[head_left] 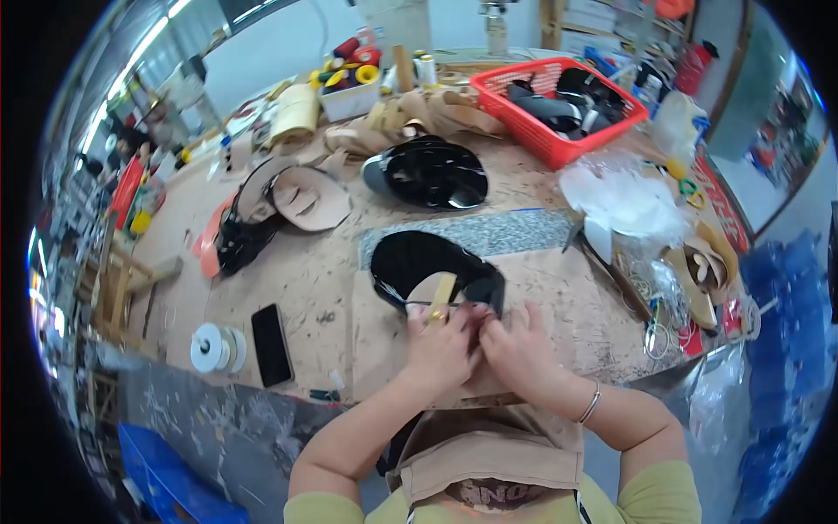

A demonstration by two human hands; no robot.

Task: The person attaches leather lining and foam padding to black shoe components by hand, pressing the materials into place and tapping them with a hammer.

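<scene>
The fingertips of the left hand [522,345] and the right hand [443,347] bunch together at the near edge of the glossy black piece [408,260], blurred and overlapping, so that what they pinch cannot be made out (a dark reddish bit shows between them, too smeared to name). The lower end of the yellowish strip [444,288] is hidden by the right hand's fingers, and the contents of the red basket [559,157] overlap too much to tell apart. At the bottom, the picture's edge cuts off the apron [493,454], its dark lettering only partly readable.
</scene>
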